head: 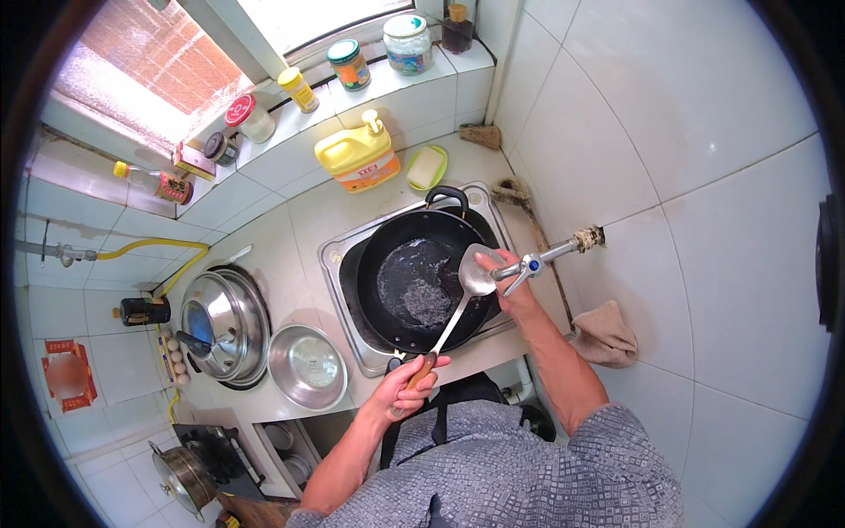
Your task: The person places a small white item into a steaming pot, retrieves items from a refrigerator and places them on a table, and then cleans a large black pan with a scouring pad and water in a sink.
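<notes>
A metal wok spatula [450,325] slants over a black wok [412,277], which sits in a stainless steel sink [337,277]. My left hand [404,391] grips the spatula by its brown wooden handle. At its other end, my right hand [516,290] has its fingers on the broad blade, under the spout of a wall faucet [533,265]. The faucet hides part of that hand. Whitish froth and some water lie on the wok's bottom. One black loop handle of the wok rises at the sink's far edge.
Left of the sink are a metal basin [307,366] and a lidded steel pot [218,323]. Behind it stand a yellow pump jug [360,158] and a soap bar [426,166] on a green dish. Jars [348,65] line the sill; a cloth [606,333] hangs at right.
</notes>
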### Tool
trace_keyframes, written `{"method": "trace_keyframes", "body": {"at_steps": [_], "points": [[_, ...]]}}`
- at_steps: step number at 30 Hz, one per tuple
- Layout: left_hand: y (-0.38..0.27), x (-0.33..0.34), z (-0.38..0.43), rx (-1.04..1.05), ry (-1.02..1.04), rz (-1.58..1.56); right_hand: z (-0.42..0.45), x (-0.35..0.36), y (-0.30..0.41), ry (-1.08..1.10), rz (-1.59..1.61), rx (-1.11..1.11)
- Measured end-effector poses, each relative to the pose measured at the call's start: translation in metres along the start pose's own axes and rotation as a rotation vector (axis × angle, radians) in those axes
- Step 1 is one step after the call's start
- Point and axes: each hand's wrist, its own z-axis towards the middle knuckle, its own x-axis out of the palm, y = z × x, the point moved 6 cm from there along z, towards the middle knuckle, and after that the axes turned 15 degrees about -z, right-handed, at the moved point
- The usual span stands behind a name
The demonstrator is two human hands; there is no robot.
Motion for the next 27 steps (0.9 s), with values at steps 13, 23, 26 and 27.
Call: {"method": "trace_keyframes", "body": {"at_steps": [13, 23, 26, 27], "points": [[0.016, 0.002, 0.040, -0.039, 0.084, -0.074, -0.088, 0.048, -0.010, 0.038, 0.230, 0.276], [0.018, 0.027, 0.029, 0.009, 0.088, -0.050, -0.086, 0.041, -0.002, 0.154, 0.208, 0.231], [0.026, 0.029, 0.010, 0.046, 0.060, -0.060, -0.077, 0.036, -0.005, 0.155, 0.248, 0.285], [0.026, 0.028, 0.003, 0.096, -0.009, 0.084, -0.078, 0.037, -0.007, 0.157, 0.246, 0.316]]}}
